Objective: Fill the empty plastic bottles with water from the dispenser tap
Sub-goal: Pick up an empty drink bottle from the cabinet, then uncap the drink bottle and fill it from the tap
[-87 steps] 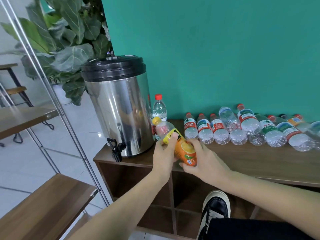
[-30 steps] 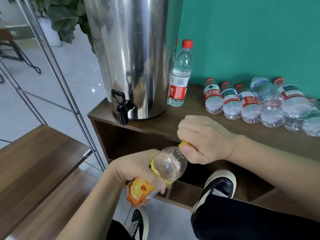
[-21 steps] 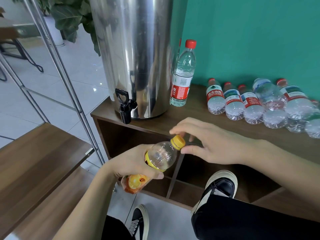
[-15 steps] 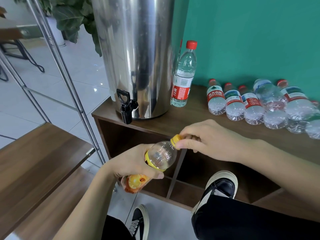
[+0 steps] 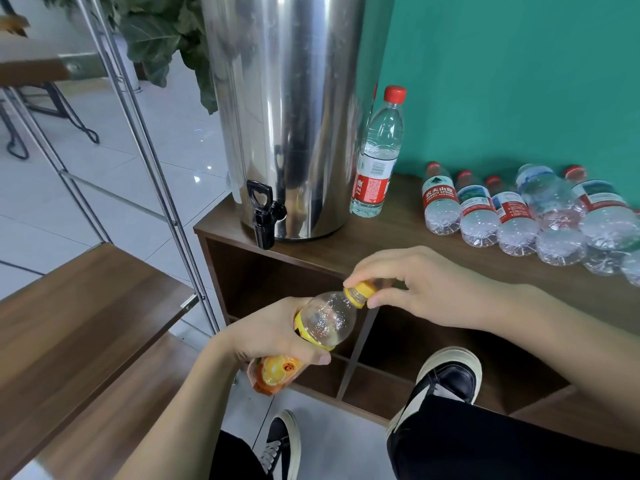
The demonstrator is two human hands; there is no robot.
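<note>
Both hands hold one clear plastic bottle with an orange label and yellow cap [image 5: 313, 332] in the air, low in front of the brown wooden surface [image 5: 398, 244]. The left hand [image 5: 277, 336] grips its body around the label, and the right hand [image 5: 412, 289] pinches the yellow cap [image 5: 360, 294] between thumb and fingers. The label shows a picture of an orange fruit; its writing is too small to read. This bottle looks empty, with only drops on the inside wall. On the surface stands a tall shiny steel water dispenser [image 5: 287, 112] with a black tap [image 5: 263, 213] at its base. Just beside it stands an upright clear bottle with a red cap and red label [image 5: 379, 154], holding some water. Further right, a row of clear bottles with red caps [image 5: 519, 216] lies on its side; one label reads "NONGFU SPRING". Compared with half a second ago, the bottle's place is almost unchanged, and the right fingers have opened a little around the cap.
</note>
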